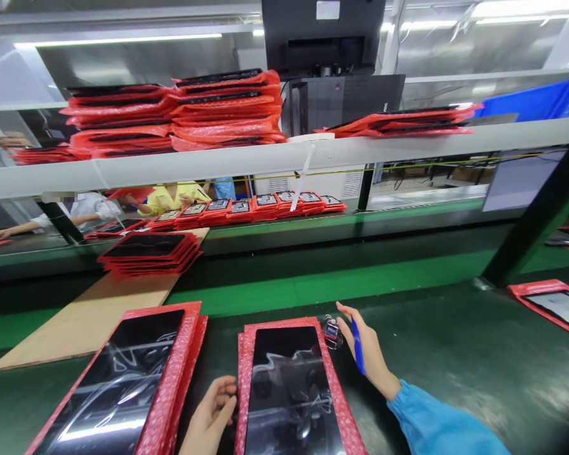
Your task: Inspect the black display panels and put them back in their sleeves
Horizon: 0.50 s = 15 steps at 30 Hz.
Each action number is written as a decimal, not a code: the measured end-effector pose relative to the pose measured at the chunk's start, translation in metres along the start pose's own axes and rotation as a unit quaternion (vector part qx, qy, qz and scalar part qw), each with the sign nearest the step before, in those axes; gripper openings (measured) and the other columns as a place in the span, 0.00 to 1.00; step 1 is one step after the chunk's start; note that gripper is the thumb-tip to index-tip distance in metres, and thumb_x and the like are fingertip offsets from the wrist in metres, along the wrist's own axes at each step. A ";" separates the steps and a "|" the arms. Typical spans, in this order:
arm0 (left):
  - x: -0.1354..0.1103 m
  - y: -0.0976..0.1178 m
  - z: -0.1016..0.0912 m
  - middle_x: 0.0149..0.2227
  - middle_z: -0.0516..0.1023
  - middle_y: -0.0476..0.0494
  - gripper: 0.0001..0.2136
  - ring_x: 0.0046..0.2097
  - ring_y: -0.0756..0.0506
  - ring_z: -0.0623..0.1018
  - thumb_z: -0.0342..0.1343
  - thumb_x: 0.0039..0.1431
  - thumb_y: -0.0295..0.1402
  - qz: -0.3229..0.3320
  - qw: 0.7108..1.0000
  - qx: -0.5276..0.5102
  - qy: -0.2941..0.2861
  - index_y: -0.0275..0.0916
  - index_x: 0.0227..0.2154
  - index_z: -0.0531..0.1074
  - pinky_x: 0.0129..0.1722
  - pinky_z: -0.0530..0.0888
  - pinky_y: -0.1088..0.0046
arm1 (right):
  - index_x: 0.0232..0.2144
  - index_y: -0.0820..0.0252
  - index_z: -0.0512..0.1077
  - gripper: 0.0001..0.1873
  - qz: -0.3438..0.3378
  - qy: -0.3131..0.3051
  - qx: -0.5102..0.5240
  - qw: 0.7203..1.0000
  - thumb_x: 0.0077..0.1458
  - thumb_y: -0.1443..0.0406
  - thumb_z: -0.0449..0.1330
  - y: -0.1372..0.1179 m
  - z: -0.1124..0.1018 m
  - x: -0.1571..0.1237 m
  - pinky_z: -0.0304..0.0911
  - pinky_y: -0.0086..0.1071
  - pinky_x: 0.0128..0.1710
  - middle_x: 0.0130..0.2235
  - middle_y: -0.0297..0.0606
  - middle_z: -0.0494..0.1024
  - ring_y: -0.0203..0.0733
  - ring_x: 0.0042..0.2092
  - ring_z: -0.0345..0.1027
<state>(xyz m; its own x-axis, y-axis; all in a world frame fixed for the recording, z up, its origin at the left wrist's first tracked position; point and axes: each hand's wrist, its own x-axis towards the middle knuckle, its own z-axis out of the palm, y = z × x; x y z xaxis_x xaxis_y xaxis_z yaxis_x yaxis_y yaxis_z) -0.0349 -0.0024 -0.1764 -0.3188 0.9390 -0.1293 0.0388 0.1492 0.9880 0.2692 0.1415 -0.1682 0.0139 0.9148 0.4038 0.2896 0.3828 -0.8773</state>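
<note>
A black glossy screen panel (289, 392) in clear film lies on red bubble-wrap sleeves (344, 404) in front of me. My left hand (213, 411) is beside the stack's left edge, fingers loosely curled and nothing seen in them. Past the stack's upper right corner, my right hand (367, 347) has a blue pen (357, 344) tucked in its grip, with the index finger stretched out. A small metal tally counter (332, 333) lies between that hand and the stack. To the left is another pile topped by a black screen panel (123, 385).
A wooden board (90, 322) carries a stack of red-sleeved panels (146, 246). More red packs (227, 114) fill the shelf (246, 157) above. A dark slanted post (535, 221) stands right, near another sleeved panel (557, 306). Other people work across the bench.
</note>
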 end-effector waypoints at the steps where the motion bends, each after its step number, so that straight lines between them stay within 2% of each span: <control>1: 0.000 -0.005 -0.001 0.31 0.75 0.44 0.25 0.31 0.43 0.75 0.64 0.38 0.54 -0.015 1.000 -0.009 -0.009 0.39 0.33 0.73 0.28 0.72 0.67 | 0.46 0.51 0.72 0.15 -0.015 -0.004 0.000 1.000 0.55 0.58 0.59 -0.005 -0.001 -0.011 0.65 0.48 0.53 0.48 0.41 0.79 0.53 0.50 0.72; 3: 0.000 -0.014 0.000 0.25 0.72 0.48 0.27 0.25 0.47 0.72 0.64 0.35 0.57 -0.045 0.998 -0.027 -0.028 0.39 0.30 0.73 0.24 0.68 0.69 | 0.42 0.49 0.75 0.12 -0.044 -0.045 -0.002 0.998 0.55 0.60 0.60 -0.014 0.000 -0.037 0.68 0.45 0.51 0.45 0.38 0.81 0.52 0.48 0.74; 5: 0.001 -0.018 0.004 0.22 0.70 0.50 0.27 0.23 0.49 0.71 0.65 0.33 0.57 -0.070 0.995 -0.040 -0.053 0.38 0.27 0.73 0.24 0.67 0.71 | 0.39 0.48 0.76 0.09 -0.079 -0.111 -0.036 0.990 0.55 0.62 0.60 -0.018 0.003 -0.061 0.71 0.42 0.48 0.46 0.39 0.81 0.52 0.46 0.76; 7: 0.005 -0.019 0.008 0.21 0.70 0.51 0.25 0.23 0.50 0.70 0.66 0.34 0.56 -0.087 0.992 -0.043 -0.080 0.38 0.26 0.73 0.24 0.66 0.72 | 0.37 0.50 0.75 0.07 -0.105 -0.127 -0.076 0.983 0.55 0.63 0.59 -0.019 0.007 -0.078 0.71 0.42 0.49 0.48 0.41 0.80 0.54 0.50 0.74; 9: 0.008 -0.015 0.010 0.22 0.70 0.51 0.24 0.23 0.51 0.69 0.66 0.35 0.55 -0.096 0.990 -0.038 -0.096 0.38 0.25 0.73 0.23 0.64 0.74 | 0.36 0.51 0.74 0.06 -0.118 -0.130 -0.099 0.979 0.55 0.64 0.58 -0.019 0.011 -0.086 0.70 0.44 0.50 0.49 0.42 0.80 0.55 0.54 0.69; 12: 0.011 -0.002 0.010 0.20 0.67 0.54 0.21 0.23 0.51 0.67 0.66 0.37 0.52 -0.078 0.993 -0.019 -0.090 0.38 0.24 0.73 0.23 0.63 0.74 | 0.37 0.52 0.74 0.08 -0.125 -0.153 -0.107 0.974 0.55 0.66 0.57 -0.019 0.014 -0.087 0.68 0.45 0.52 0.51 0.42 0.78 0.54 0.57 0.65; 15: 0.006 0.018 0.013 0.25 0.71 0.52 0.16 0.32 0.47 0.72 0.67 0.41 0.47 -0.032 0.997 -0.004 -0.069 0.40 0.27 0.74 0.36 0.68 0.72 | 0.40 0.52 0.73 0.10 -0.132 -0.182 -0.102 0.969 0.55 0.67 0.57 -0.022 0.013 -0.085 0.64 0.45 0.55 0.55 0.42 0.74 0.53 0.58 0.64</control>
<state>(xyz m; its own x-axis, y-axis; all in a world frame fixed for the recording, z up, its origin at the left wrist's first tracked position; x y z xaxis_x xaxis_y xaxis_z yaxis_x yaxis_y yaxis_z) -0.0233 0.0098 -0.1607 -0.1868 0.9615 -0.2015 0.0158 0.2081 0.9780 0.2496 0.0567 -0.1870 -0.4149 0.7870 0.4565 0.4209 0.6109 -0.6705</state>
